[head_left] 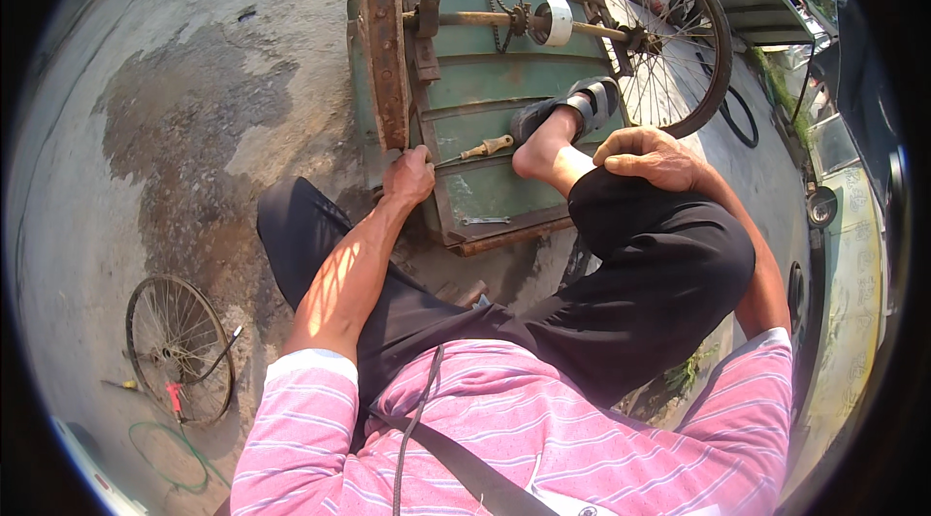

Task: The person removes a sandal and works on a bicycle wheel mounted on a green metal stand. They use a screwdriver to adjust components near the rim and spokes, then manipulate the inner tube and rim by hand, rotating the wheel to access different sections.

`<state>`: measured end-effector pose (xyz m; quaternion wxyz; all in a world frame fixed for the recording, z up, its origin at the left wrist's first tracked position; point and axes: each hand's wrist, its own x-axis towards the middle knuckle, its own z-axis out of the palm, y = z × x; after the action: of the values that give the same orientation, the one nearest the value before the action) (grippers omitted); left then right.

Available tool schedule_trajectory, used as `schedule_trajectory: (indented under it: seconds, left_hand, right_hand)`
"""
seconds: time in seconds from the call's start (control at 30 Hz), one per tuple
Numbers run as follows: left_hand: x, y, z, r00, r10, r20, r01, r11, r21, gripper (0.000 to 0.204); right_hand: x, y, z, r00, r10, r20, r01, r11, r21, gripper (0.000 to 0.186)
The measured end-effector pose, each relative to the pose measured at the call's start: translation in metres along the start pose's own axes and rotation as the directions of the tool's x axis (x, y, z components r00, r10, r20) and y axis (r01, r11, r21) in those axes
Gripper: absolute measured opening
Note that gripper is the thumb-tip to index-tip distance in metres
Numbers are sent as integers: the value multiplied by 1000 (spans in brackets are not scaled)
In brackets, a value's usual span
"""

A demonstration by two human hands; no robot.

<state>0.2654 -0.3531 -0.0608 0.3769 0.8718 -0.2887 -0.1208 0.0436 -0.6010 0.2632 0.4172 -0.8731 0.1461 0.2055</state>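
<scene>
Before me lies an upturned cart bed (pixel 485 186) of green sheet metal with rusty framing. My left hand (pixel 409 177) is closed against the lower end of a rusty, bolt-studded rail (pixel 388 50); what its fingers hold is hidden. Beside it, a wooden-handled screwdriver (pixel 487 146) rests on the green panel, its shaft toward that hand. My right hand (pixel 652 157) is at my bent leg, thumb and fingers curled onto the black trouser leg (pixel 640 244) near its hem. My sandalled foot (pixel 572 118) stands on the panel.
An axle (pixel 582 28) with a chain and white band crosses the cart to a spoked wheel (pixel 669 46). At lower left lie a loose wheel (pixel 179 351), a red-handled tool (pixel 175 400) and green cord (pixel 170 458). A yellowish vehicle (pixel 844 293) stands at right.
</scene>
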Motion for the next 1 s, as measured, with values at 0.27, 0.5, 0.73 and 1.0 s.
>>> schedule_trajectory:
  seconds: [0.27, 0.5, 0.73, 1.0]
  left_hand:
    - [-2, -19, -2, 1000, 13, -15, -10, 988, 155, 26]
    - [-4, -21, -4, 999, 44, 9, -45, 982, 185, 26]
    - [-4, -29, 10, 997, -78, -20, 79, 995, 69, 28]
    - [18, -62, 41, 963, -269, 27, 247, 837, -488, 29]
  right_hand:
    - [-6, -17, -10, 998, -9, -58, -2, 984, -178, 29]
    - [-19, 21, 1, 997, 18, -73, -11, 996, 88, 34]
    - [-34, 15, 14, 996, 43, -76, -27, 981, 193, 31]
    - [-17, -7, 19, 990, -83, -113, 117, 934, 338, 25]
